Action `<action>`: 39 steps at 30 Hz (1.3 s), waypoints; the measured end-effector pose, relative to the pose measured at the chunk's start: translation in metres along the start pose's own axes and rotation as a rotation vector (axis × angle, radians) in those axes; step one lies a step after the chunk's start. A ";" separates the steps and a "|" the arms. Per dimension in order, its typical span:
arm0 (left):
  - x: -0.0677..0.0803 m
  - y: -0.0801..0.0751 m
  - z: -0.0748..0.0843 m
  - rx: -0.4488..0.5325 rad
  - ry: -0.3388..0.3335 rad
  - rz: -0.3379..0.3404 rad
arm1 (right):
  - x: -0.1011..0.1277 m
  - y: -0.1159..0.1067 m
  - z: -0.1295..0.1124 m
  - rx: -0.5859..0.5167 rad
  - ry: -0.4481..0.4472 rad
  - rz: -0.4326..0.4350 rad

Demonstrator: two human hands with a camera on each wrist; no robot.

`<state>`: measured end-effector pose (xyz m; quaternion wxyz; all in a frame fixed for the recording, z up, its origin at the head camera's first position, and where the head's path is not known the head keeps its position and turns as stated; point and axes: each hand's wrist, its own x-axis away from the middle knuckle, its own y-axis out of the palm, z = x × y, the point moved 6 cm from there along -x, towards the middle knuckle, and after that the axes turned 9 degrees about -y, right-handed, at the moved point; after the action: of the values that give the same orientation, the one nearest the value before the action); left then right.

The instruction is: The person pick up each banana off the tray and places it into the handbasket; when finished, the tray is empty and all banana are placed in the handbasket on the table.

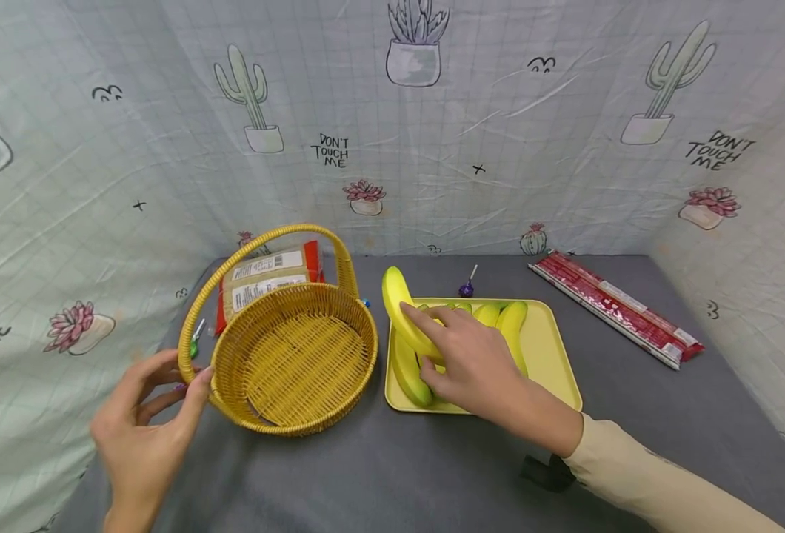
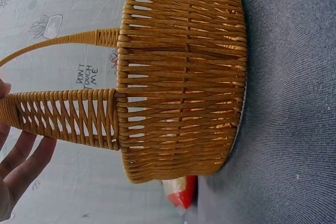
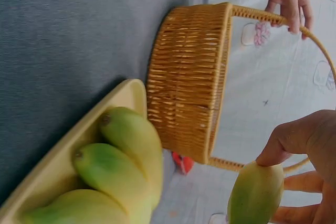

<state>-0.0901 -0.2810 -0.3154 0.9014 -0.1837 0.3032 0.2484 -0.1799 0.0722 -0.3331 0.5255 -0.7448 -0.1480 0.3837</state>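
Note:
My right hand (image 1: pixel 421 337) grips a yellow-green banana (image 1: pixel 398 300) and holds it tilted up over the left end of a pale yellow tray (image 1: pixel 552 355). Other bananas (image 1: pixel 512 326) lie in the tray, and in the right wrist view these bananas (image 3: pixel 126 145) sit well below the held banana (image 3: pixel 257 192). A round wicker basket (image 1: pixel 292 355) with a hoop handle stands empty to the left of the tray. My left hand (image 1: pixel 189 372) lightly holds the near foot of the basket handle (image 2: pixel 63 116) between thumb and fingers.
A red-and-brown food packet (image 1: pixel 266 277) lies behind the basket. A long red packet (image 1: pixel 615 307) lies at the back right on the grey tabletop (image 1: pixel 366 474). A purple lollipop (image 1: pixel 466 287) sits behind the tray. Cactus-print cloth walls close in three sides.

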 end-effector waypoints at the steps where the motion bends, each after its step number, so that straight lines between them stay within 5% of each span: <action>1: 0.000 0.000 0.001 -0.001 -0.002 -0.001 | -0.002 0.000 -0.002 0.003 -0.006 -0.002; 11: 0.002 -0.005 0.007 -0.028 -0.016 0.045 | -0.029 0.013 -0.023 0.022 -0.063 -0.033; 24: 0.003 -0.007 -0.021 -0.026 -0.021 0.030 | -0.062 0.042 -0.041 0.045 -0.103 -0.180; 39: 0.005 0.000 0.006 -0.010 -0.005 0.054 | -0.106 0.068 -0.068 0.113 -0.203 -0.276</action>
<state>-0.0839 -0.2761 -0.3145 0.8942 -0.1794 0.3045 0.2748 -0.2129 -0.0666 -0.3399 0.5964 -0.6441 -0.2793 0.3892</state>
